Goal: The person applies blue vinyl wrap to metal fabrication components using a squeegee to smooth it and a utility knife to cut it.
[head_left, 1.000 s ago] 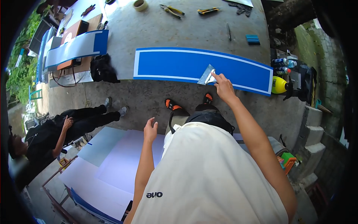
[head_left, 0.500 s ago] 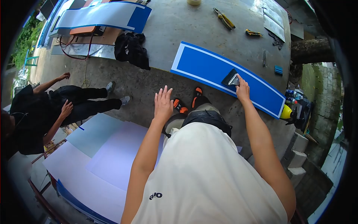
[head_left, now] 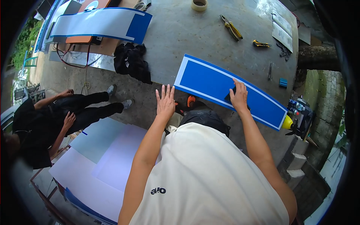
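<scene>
right hand is gripping a mostly hidden dark scraper on the blue panel, lying at wearer's 1 o'clock on tabletop. left hand is hovering spread near panel's 9 o'clock end.

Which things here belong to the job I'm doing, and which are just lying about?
Seemingly part of the job:
blue panel with a white border
dark tool, mostly hidden under your right hand

Probably just lying about:
pliers
yellow-and-black knife
tape roll
small blue block
black cloth
</scene>
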Tool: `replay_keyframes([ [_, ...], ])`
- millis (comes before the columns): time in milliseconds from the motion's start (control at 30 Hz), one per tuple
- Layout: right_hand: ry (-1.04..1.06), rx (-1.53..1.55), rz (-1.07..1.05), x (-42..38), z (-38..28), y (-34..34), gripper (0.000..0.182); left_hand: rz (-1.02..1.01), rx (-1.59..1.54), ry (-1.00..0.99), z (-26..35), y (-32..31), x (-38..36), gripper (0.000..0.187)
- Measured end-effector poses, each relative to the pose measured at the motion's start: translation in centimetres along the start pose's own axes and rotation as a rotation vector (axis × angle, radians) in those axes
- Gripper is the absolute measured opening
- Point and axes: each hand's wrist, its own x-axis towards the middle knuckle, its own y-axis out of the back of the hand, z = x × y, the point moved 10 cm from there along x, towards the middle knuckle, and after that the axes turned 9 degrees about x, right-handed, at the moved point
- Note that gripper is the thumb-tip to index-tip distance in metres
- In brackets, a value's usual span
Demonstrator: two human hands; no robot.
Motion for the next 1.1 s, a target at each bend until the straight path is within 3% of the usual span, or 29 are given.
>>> replay_keyframes([
  [333, 0.079, 0.146, -0.032, 3.8, -6.6, -4.1, 0.053, 0.235, -0.362, 0.577, -16.5, 4.3, -5.1, 0.073],
  [467, 0.162, 0.179, -0.041, 5.9, -13.7, -6.3, 0.048, 0.353, -0.595, 0.559, -22.4, 4.4, -3.9, 0.071],
  [600, 0.11, 0.235, -0.074, 7.8, -20.0, -9.4, 0.044, 0.456, -0.478, 0.356, -25.6, 7.6, 1.0, 0.073],
  [667, 0.07, 0.264, -0.064, 7.9, -22.8, -11.2, 0.042, 0.393, -0.424, 0.193, -26.2, 7.6, 4.0, 0.076],
  [700, 0.049, 0.296, -0.069, 8.0, -24.4, -11.9, 0.041, 0.266, -0.38, 0.147, -26.6, 5.7, 5.6, 0.078],
  [800, 0.061, 0.304, -0.102, 7.1, -29.8, -14.0, 0.039, 0.079, -0.489, 0.082, -29.3, 4.4, 7.9, 0.069],
  [1033, -0.016, 0.252, -0.087, 5.9, -33.0, -15.6, 0.037, 0.28, -0.961, 0.234, -39.1, 7.7, 9.1, 0.055],
  [1100, -0.064, 0.277, -0.087, 6.1, -33.0, -15.5, 0.035, 0.249, -1.134, 0.287, -41.3, 7.3, 9.9, 0.046],
])
